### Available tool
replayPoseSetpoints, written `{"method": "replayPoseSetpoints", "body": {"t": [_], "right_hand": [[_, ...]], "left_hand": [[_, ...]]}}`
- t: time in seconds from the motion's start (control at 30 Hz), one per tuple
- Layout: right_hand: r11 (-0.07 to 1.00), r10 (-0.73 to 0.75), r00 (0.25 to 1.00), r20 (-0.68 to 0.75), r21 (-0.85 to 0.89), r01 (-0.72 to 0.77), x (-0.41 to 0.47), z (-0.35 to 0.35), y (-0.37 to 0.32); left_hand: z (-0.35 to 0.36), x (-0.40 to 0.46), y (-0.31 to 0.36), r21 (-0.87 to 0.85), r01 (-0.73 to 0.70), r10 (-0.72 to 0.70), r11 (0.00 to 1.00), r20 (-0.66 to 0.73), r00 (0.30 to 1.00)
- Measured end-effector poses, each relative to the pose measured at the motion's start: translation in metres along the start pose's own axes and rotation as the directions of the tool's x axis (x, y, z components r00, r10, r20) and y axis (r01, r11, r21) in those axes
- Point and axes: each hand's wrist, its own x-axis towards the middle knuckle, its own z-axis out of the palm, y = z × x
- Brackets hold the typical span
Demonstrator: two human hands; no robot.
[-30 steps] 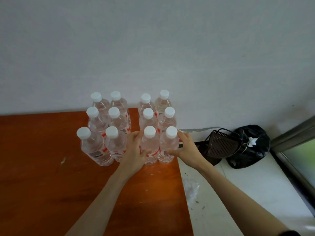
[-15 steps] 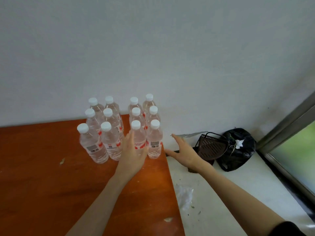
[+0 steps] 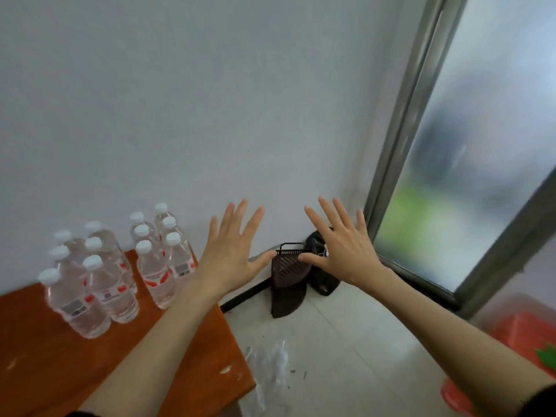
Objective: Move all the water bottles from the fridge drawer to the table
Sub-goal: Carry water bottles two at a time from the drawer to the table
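Observation:
Several clear water bottles with white caps and red-and-white labels stand upright in two tight groups at the back right corner of the orange-brown table, against the white wall. My left hand is raised to the right of the bottles, fingers spread, holding nothing and touching none of them. My right hand is also up with fingers spread and empty, over the floor beyond the table's right edge. No fridge drawer is in view.
A dark brown slatted dustpan and a black bag sit in the floor corner. A grey-framed window fills the right side. A crumpled clear plastic sheet lies on the white floor. An orange-red plastic item shows at the lower right.
Both hands have let go of the front pair of bottles and lifted up and to the right with fingers spread. The view has swung right, toward the window.

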Motion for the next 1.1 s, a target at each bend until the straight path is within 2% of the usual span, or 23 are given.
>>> {"method": "replayPoseSetpoints", "body": {"t": [0.23,0.4,0.63,0.9,1.1], "right_hand": [[0.950,0.296,0.947,-0.126,-0.062,-0.305,-0.114,-0.063,0.050],[0.844,0.520,0.841,-0.151,-0.063,-0.533,-0.216,-0.082,0.060],[0.650,0.735,0.657,-0.168,-0.097,-0.753,-0.365,-0.115,0.075],[0.427,0.876,0.441,-0.197,-0.113,-0.897,-0.522,-0.142,0.130],[0.303,0.932,0.329,-0.150,-0.172,-0.937,-0.635,-0.158,0.190]], "left_hand": [[-0.016,-0.001,0.101,-0.163,-0.312,0.307,0.936,-0.060,0.950],[-0.014,-0.036,0.176,-0.300,-0.475,0.475,0.827,-0.078,0.876],[0.001,-0.100,0.295,-0.359,-0.669,0.702,0.650,-0.051,0.710],[0.026,-0.165,0.458,-0.395,-0.799,0.859,0.453,-0.047,0.510],[0.051,-0.214,0.591,-0.432,-0.811,0.897,0.394,-0.014,0.442]]}}
